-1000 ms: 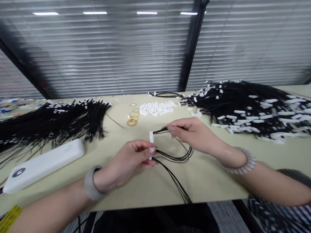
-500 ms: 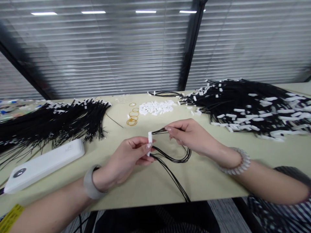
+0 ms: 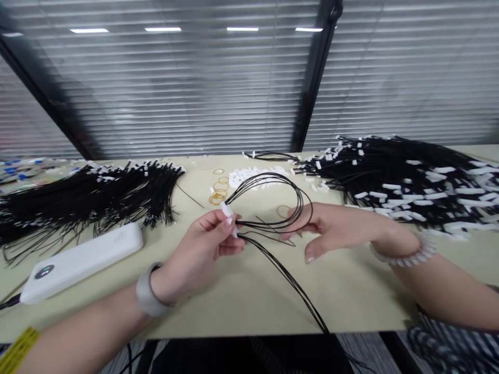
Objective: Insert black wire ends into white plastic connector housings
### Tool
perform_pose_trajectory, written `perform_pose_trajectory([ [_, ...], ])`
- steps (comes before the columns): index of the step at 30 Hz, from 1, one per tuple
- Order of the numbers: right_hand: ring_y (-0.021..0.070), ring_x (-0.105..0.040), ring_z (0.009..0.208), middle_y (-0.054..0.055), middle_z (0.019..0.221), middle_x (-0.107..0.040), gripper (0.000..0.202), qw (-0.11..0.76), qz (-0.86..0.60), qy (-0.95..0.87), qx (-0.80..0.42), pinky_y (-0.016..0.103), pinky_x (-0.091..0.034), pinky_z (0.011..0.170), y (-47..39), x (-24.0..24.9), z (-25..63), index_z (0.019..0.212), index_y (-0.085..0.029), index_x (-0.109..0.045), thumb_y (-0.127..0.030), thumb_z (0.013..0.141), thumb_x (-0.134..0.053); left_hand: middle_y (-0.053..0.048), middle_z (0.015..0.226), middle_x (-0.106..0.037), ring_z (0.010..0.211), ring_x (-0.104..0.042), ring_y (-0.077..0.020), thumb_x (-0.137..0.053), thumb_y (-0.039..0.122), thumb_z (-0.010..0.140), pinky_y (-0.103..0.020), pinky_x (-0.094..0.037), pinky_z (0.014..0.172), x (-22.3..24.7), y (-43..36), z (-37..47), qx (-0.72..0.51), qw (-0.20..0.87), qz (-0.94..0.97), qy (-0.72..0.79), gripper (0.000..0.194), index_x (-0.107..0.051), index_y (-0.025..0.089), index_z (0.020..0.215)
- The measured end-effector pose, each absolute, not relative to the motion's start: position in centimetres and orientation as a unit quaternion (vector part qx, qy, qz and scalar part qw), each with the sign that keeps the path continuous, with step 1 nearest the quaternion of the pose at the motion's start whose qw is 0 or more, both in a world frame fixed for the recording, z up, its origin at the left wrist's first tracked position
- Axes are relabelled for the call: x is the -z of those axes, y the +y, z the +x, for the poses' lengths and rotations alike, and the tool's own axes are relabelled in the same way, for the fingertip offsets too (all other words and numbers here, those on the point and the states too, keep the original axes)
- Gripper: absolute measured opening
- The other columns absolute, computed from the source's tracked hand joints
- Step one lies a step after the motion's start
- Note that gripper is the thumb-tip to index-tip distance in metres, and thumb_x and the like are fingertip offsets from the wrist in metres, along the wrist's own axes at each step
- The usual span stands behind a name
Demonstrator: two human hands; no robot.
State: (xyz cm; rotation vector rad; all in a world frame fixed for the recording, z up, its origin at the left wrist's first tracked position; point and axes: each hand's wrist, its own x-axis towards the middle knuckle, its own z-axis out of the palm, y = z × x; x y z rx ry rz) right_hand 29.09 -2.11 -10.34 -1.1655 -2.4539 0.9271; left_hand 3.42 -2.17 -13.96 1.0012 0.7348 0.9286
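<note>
Between its thumb and fingers my left hand (image 3: 212, 236) pinches a white connector (image 3: 227, 211) with thin black wires (image 3: 299, 200) running out of it. Some of these wires arch into a round loop to the right; others trail down past the table's front edge. My right hand (image 3: 323, 223) is beside the loop, thumb spread away from the fingers, wires crossing near its fingertips. A thin yellow rubber band (image 3: 283, 211) shows by its index finger; whether it touches the hand I cannot tell.
Several rubber bands (image 3: 217, 197) lie beyond my left hand, beside a heap of small white connectors (image 3: 249, 176). Large bundles of black wires lie left (image 3: 117, 192) and right (image 3: 382, 166). A white power bank (image 3: 86, 259) is at left on the table (image 3: 234, 306), before window blinds (image 3: 195, 104).
My right hand has let go of the wires, moved right and spread its fingers. The wires now arch up in a loop. My left hand still holds the connector, now more tilted.
</note>
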Motion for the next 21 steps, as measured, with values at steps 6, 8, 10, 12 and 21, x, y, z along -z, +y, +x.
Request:
perform_pose_trajectory([
  [6,0.0096,-0.052,0.060,0.001,0.069,-0.063,0.025,0.141,-0.459,-0.852,-0.210,0.024,-0.041,0.062,-2.4,10.9,27.9,0.080,-0.018,-0.068,-0.032,0.085,-0.049,0.004,0.075,-0.061,0.058,-0.060,-0.0074,-0.069,0.029,0.072,-0.021,-0.046,0.060,13.9,-2.1,3.4,-0.439,0.710,0.450,0.316,0.017,-0.058,0.018,0.078],
  [8,0.0111,-0.056,0.062,0.001,0.072,-0.066,0.019,0.228,-0.511,-0.815,-0.149,0.026,-0.044,0.063,-2.2,11.2,28.0,0.083,-0.019,-0.068,-0.029,0.083,-0.052,0.004,0.073,-0.060,0.058,-0.058,-0.0069,-0.069,0.028,0.073,-0.020,-0.044,0.058,13.9,-2.1,3.5,-0.446,0.712,0.443,0.313,0.016,-0.059,0.018,0.080],
  [10,0.0145,-0.061,0.072,0.003,0.084,-0.068,0.018,0.337,-0.530,-0.761,-0.164,0.030,-0.048,0.068,-2.3,11.4,27.8,0.091,-0.021,-0.068,-0.029,0.079,-0.057,0.004,0.071,-0.060,0.057,-0.057,-0.0069,-0.068,0.028,0.073,-0.019,-0.042,0.057,13.9,-2.1,3.6,-0.451,0.717,0.435,0.306,0.015,-0.059,0.019,0.081],
  [12,0.0174,-0.061,0.091,0.003,0.100,-0.066,0.022,0.476,-0.498,-0.688,-0.228,0.034,-0.049,0.081,-2.6,11.1,27.4,0.098,-0.024,-0.067,-0.027,0.077,-0.062,0.004,0.072,-0.060,0.057,-0.057,-0.0070,-0.069,0.029,0.073,-0.020,-0.042,0.057,13.9,-2.1,3.6,-0.455,0.720,0.429,0.301,0.016,-0.059,0.019,0.080],
  [21,0.0033,-0.049,0.059,-0.003,0.067,-0.050,0.016,0.770,-0.316,-0.416,-0.367,0.014,-0.046,0.052,-6.2,7.0,26.1,0.081,-0.024,-0.065,-0.012,0.080,-0.055,0.004,0.071,-0.058,0.049,-0.046,-0.0025,-0.070,0.027,0.072,-0.017,-0.038,0.052,14.5,-2.2,4.3,-0.445,0.740,0.411,0.290,0.016,-0.059,0.016,0.077],
])
